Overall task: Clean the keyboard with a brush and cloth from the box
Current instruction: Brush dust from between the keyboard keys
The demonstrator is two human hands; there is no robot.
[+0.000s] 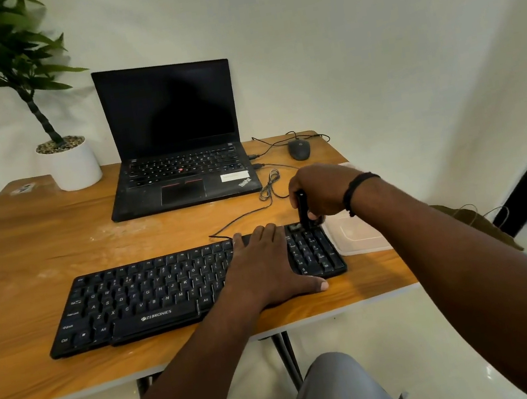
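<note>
The left hand (262, 268) lies flat, fingers straight, on the keyboard (153, 296) right of centre; the right hand (321, 190) grips a brush (302, 210) upright on the numpad's far corner. At three o'clock from the keyboard sits a lidded box (354, 236); contents hidden.

The keyboard (153, 297) lies at the front of the worktop (20, 244), the laptop (177, 164) behind it. A potted plant (72, 164) stands left of the laptop, a mouse (299, 149) right of it. A box (356, 236) sits just right of the keyboard.
</note>
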